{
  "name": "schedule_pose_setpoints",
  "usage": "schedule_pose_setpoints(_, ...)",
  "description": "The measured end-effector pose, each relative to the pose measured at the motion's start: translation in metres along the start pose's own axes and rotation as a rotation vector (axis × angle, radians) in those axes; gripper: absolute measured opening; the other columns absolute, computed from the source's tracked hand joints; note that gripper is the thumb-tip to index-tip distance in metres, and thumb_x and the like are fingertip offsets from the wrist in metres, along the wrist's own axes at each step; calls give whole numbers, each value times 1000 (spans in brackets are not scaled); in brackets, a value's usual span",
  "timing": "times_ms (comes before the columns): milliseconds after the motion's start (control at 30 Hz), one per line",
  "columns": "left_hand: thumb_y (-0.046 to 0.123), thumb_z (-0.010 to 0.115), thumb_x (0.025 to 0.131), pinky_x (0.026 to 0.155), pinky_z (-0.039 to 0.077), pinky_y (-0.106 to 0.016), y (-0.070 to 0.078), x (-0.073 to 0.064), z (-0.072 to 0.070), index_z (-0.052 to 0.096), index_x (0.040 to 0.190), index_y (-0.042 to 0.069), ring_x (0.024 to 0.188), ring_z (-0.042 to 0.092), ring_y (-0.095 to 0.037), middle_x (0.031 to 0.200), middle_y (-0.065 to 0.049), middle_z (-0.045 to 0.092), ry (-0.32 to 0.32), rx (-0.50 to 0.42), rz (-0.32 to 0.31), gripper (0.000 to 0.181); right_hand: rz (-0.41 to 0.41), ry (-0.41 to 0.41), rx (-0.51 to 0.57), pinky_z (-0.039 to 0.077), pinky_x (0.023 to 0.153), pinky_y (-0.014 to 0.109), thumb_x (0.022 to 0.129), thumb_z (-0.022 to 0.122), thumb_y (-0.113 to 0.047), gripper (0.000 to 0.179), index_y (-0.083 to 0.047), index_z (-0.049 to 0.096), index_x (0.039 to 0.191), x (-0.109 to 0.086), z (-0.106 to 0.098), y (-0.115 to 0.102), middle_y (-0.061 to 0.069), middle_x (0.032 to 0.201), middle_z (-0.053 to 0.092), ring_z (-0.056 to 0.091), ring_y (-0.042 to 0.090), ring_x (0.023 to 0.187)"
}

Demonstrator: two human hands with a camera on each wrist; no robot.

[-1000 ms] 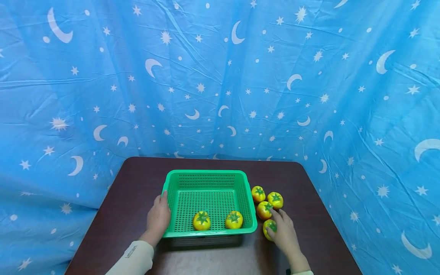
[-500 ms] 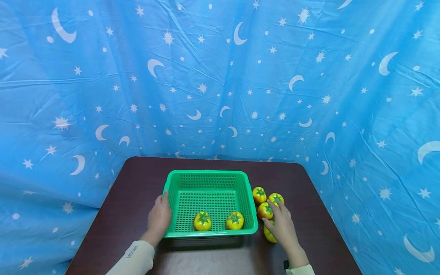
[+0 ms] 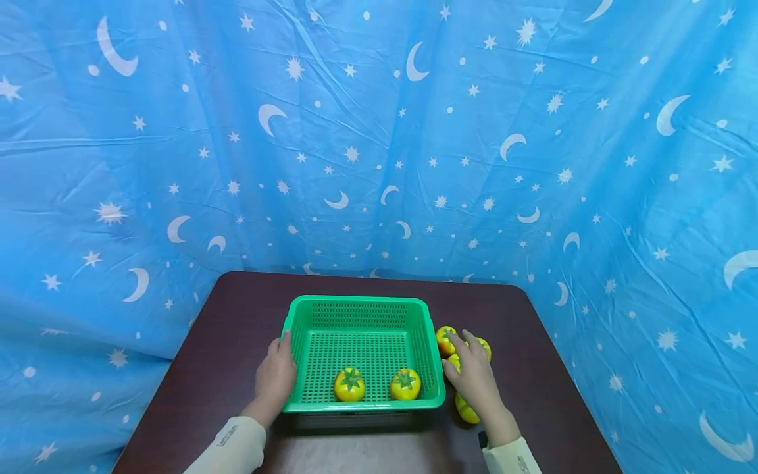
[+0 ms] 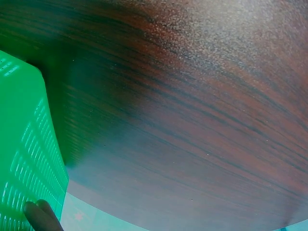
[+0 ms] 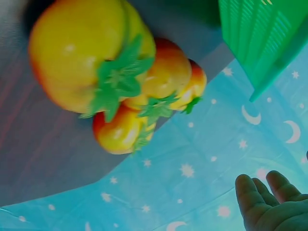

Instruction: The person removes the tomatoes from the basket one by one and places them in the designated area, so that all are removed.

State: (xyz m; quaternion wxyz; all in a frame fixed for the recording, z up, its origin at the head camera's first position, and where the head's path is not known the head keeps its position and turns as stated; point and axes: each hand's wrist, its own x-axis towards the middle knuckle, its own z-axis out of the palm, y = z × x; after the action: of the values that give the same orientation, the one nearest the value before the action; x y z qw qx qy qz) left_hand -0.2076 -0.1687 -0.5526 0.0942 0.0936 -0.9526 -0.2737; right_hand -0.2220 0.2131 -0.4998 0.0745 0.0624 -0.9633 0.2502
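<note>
In the head view a green plastic basket stands on the table, with two yellow tomatoes, a left one and a right one, inside near its front wall. My left hand grips its left rim; in the left wrist view fingertips touch the perforated outer wall. My right hand, fingers spread, is above several red-yellow tomatoes right of the basket, holding none. It partly hides a back tomato and a front one. In the right wrist view, a large tomato shows nearest the camera.
The dark wood table has rounded back corners. A blue curtain with white moons and stars hangs behind and at both sides of it.
My right hand has moved away from the front tomato, up and slightly left, over the farther tomatoes. The left hand still grips the basket, and the tomatoes stay put.
</note>
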Motion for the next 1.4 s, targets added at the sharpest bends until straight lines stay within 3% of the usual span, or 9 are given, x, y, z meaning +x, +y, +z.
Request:
schedule_pose_setpoints(267,7,46,103,89,53,-59,1,-1,0,29,156,0,108,63,-43,140,-31,49,-10,17,-11,57,-114,35,1,45,105,65,89,75,-18,60,-14,53,145,13,3,-17,22,154,41,41,46,140)
schedule_pose_setpoints(567,5,45,102,89,53,-59,3,-2,-2,29,156,0,109,63,-44,141,-31,48,-15,13,-17,56,-211,22,-18,46,105,62,91,75,-24,60,-18,53,146,25,13,-43,20,156,41,41,43,141)
schedule_pose_setpoints(867,4,45,102,84,54,-58,4,-3,-2,32,154,-2,101,65,-43,139,-32,50,11,18,-8,55,-311,-76,-19,46,106,59,92,73,-24,58,-19,53,146,30,27,-68,18,156,40,41,41,143)
schedule_pose_setpoints(1267,5,45,102,88,53,-59,4,-3,-1,30,155,-1,108,63,-44,140,-32,49,-4,24,-31,56,-454,-154,-96,44,111,54,93,72,-29,58,-21,51,147,36,48,-98,15,154,44,43,36,143)
schedule_pose_setpoints(1400,5,44,102,89,53,-59,4,-2,0,29,155,-1,109,63,-45,140,-32,48,-5,24,-39,56,-459,-186,-122,43,113,53,94,71,-32,58,-24,50,148,38,47,-106,13,156,43,42,33,144)
